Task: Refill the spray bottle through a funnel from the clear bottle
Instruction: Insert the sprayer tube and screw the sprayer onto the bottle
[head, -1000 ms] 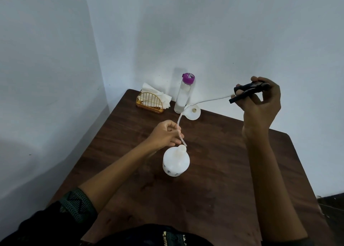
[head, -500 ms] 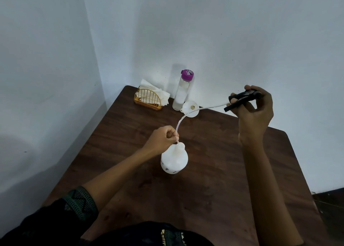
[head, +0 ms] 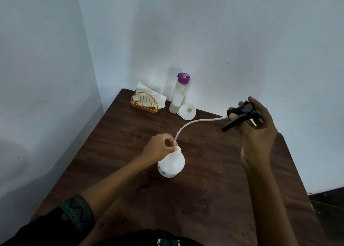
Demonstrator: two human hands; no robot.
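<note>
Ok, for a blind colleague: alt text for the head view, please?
The right hand holds a black trigger sprayer head; the left hand pinches its white tube by the neck of a round white plastic spray bottle on a dark wooden table. Behind are a clear purple-capped bottle, white funnel and gold wire napkin holder.

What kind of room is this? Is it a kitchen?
Hard to say for sure. It looks like a plain corner of a home or small eatery: a dark wooden table against bare white walls, with a wire napkin holder and a clear bottle.
</note>
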